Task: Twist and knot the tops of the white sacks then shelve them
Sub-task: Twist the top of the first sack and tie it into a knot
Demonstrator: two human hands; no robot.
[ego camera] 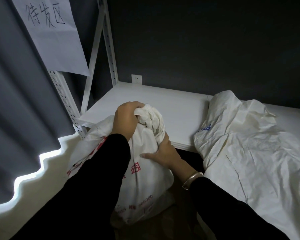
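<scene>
1. A white sack with red print (145,187) stands in the lower centre of the frame, in front of the front edge of the white shelf board (163,101).
2. Its twisted top (153,118) is bunched into a thick rope-like wad, seen against the board.
3. The left hand (125,118) comes in from the lower left and grips that wad, fingers curled over it.
4. The right hand (163,153) holds the sack just under the twist, its thumb flat on the cloth (a pale bracelet (191,180) sits on that wrist).
5. A second white sack (249,144), with blue print, lies crumpled on the board at the right of the frame.
6. At upper left a paper sign (50,37) with handwritten characters hangs on the rack upright (109,40); a wall socket (136,79) shows behind the board.
</scene>
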